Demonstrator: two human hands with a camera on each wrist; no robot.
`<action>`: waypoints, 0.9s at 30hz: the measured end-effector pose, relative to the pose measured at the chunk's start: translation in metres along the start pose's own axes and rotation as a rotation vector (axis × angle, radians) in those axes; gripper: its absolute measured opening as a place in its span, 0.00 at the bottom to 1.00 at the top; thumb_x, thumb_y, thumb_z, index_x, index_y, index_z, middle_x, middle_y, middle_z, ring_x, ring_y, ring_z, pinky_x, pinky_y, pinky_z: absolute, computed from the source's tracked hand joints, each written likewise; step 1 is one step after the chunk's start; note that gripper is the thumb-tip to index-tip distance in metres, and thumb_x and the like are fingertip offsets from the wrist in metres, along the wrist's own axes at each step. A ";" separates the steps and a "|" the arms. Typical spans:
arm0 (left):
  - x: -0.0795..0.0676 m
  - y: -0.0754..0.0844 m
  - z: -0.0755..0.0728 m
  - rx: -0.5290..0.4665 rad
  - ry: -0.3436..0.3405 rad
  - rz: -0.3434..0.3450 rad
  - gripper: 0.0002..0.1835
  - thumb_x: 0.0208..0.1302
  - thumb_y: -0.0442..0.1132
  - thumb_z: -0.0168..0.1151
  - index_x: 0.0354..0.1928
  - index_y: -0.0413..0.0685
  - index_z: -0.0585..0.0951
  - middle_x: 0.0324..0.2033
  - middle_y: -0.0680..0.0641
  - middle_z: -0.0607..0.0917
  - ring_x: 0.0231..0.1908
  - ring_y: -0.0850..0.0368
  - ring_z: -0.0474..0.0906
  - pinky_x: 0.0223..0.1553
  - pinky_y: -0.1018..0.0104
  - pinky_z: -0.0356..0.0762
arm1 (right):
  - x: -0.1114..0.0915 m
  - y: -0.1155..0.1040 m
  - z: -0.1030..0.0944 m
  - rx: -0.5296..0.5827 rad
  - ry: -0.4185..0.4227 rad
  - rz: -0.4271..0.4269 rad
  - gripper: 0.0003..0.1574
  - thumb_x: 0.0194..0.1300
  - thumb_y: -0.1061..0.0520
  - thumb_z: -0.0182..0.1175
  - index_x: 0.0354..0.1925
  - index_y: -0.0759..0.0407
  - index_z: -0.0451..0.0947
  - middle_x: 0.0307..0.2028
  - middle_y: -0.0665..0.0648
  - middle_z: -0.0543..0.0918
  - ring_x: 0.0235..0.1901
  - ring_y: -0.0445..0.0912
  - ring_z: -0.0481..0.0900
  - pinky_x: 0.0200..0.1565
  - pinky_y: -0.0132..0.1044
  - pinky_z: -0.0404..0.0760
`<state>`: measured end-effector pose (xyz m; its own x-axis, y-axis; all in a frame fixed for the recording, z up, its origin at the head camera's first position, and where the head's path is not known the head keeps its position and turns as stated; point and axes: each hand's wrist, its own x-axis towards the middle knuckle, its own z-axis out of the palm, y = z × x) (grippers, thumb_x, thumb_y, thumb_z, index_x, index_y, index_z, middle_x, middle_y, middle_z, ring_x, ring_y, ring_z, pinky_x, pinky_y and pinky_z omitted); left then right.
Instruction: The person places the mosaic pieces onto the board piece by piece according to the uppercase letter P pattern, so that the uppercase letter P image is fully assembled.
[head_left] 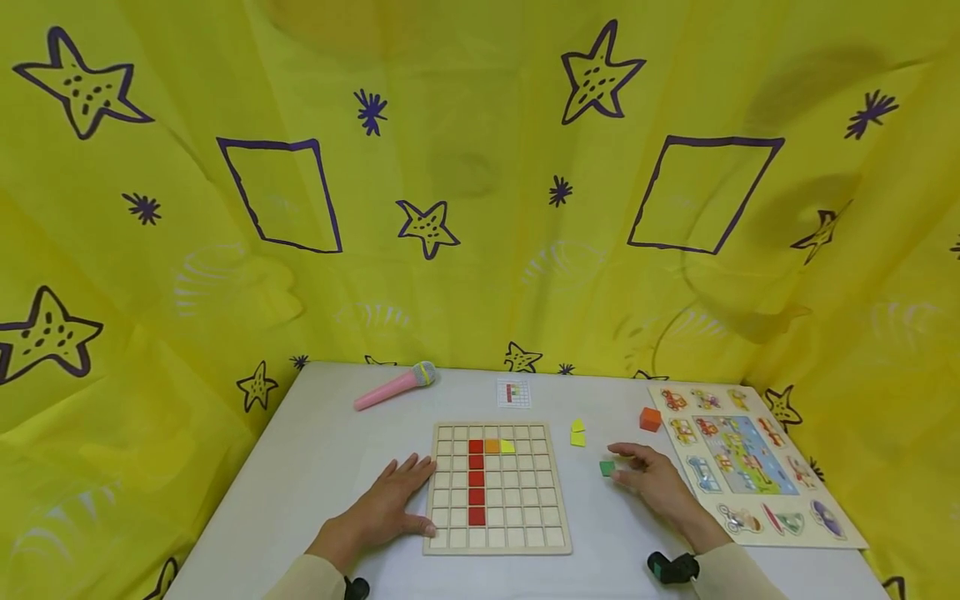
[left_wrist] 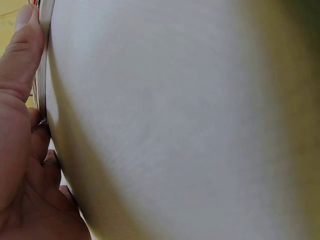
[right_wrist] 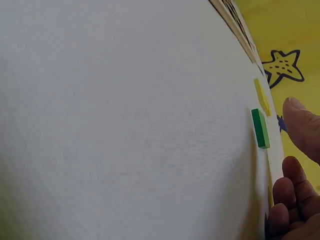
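A wooden grid board [head_left: 521, 537] lies on the table, with a column of several red tiles [head_left: 476, 479] in it. An orange tile [head_left: 492, 446] and a yellow tile [head_left: 507, 447] continue the row to the right of the topmost red one. My left hand [head_left: 386, 508] rests against the board's left edge, thumb and fingers spread. Beside a green tile [head_left: 607, 468] on the tabletop hovers my right hand [head_left: 656, 483], its fingers loosely bent. The right wrist view shows the thumb [right_wrist: 302, 127] apart from that green tile [right_wrist: 260, 128]. Two yellow pieces [head_left: 577, 433] lie beyond it.
An orange-red cube [head_left: 650, 419] stands near a picture puzzle board [head_left: 675, 475] on the right. At the back lie a pink toy microphone [head_left: 386, 390] and a small pattern card [head_left: 513, 393]. Yellow patterned cloth [head_left: 480, 292] surrounds the white table [head_left: 300, 450].
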<state>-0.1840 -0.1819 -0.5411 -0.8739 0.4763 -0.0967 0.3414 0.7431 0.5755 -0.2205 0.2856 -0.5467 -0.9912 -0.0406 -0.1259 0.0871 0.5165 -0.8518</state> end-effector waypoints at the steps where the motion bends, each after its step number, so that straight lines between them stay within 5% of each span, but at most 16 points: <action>1: 0.000 0.000 0.000 -0.003 0.002 0.001 0.58 0.53 0.60 0.78 0.80 0.39 0.64 0.79 0.37 0.66 0.81 0.33 0.53 0.82 0.32 0.43 | 0.000 0.001 0.000 -0.013 -0.002 -0.003 0.32 0.65 0.60 0.73 0.66 0.60 0.80 0.60 0.64 0.79 0.52 0.51 0.71 0.51 0.37 0.73; 13: 0.000 0.001 0.000 -0.026 -0.003 -0.011 0.58 0.52 0.61 0.78 0.80 0.41 0.64 0.80 0.38 0.65 0.82 0.34 0.52 0.82 0.33 0.42 | 0.003 0.001 0.009 -0.171 0.058 -0.034 0.21 0.64 0.64 0.72 0.55 0.62 0.86 0.60 0.68 0.79 0.58 0.61 0.77 0.62 0.60 0.76; 27: 0.001 0.001 0.001 -0.039 -0.009 -0.033 0.58 0.52 0.61 0.78 0.81 0.43 0.64 0.80 0.39 0.64 0.82 0.35 0.51 0.82 0.32 0.41 | 0.005 0.003 0.011 -0.195 0.062 -0.003 0.16 0.68 0.62 0.69 0.54 0.62 0.86 0.56 0.65 0.81 0.55 0.58 0.78 0.61 0.59 0.78</action>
<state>-0.1842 -0.1802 -0.5419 -0.8814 0.4560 -0.1233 0.2983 0.7397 0.6032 -0.2238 0.2774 -0.5550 -0.9962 0.0073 -0.0864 0.0688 0.6726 -0.7368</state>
